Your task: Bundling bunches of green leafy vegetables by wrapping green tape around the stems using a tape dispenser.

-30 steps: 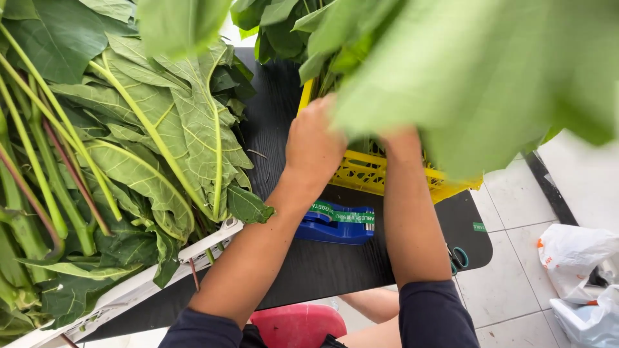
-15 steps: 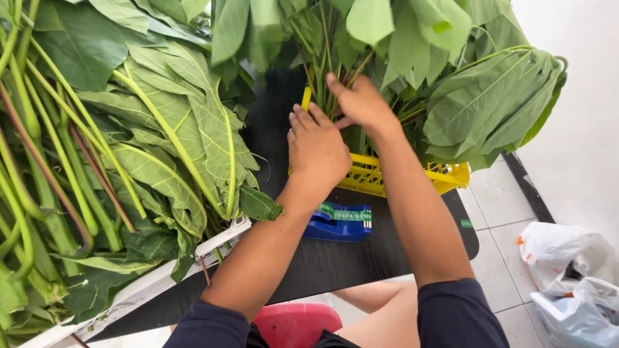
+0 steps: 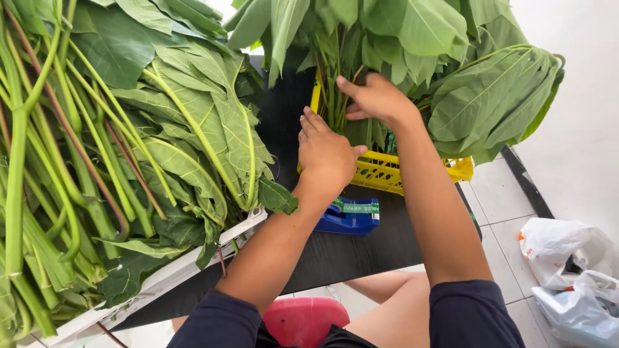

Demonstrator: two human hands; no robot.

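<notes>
1. The right hand [image 3: 376,100] was closed around a cluster of green stems [image 3: 335,90], thumb pointing left, holding the bunch of leaves [image 3: 412,38] upright.
2. The left hand [image 3: 324,153] lay flat, fingers together and stretched out, palm down just beside the stems and below the right hand; it gripped nothing I could see.
3. Under both hands stood a yellow crate [image 3: 393,173], its latticed wall showing just right of the left wrist, and the bunch stood in or above it.
4. Just below the left wrist sat a blue tape dispenser [image 3: 351,216] on the black table [image 3: 335,258].
5. Well left of the left forearm lay a big pile of leaves and long stalks [image 3: 97,161] on a white tray [image 3: 174,274].
6. Far right of the right elbow, white plastic bags [image 3: 567,270] lay on the tiled floor [image 3: 503,225].
7. Between the arms, near the body, a red stool [image 3: 303,319] showed.
</notes>
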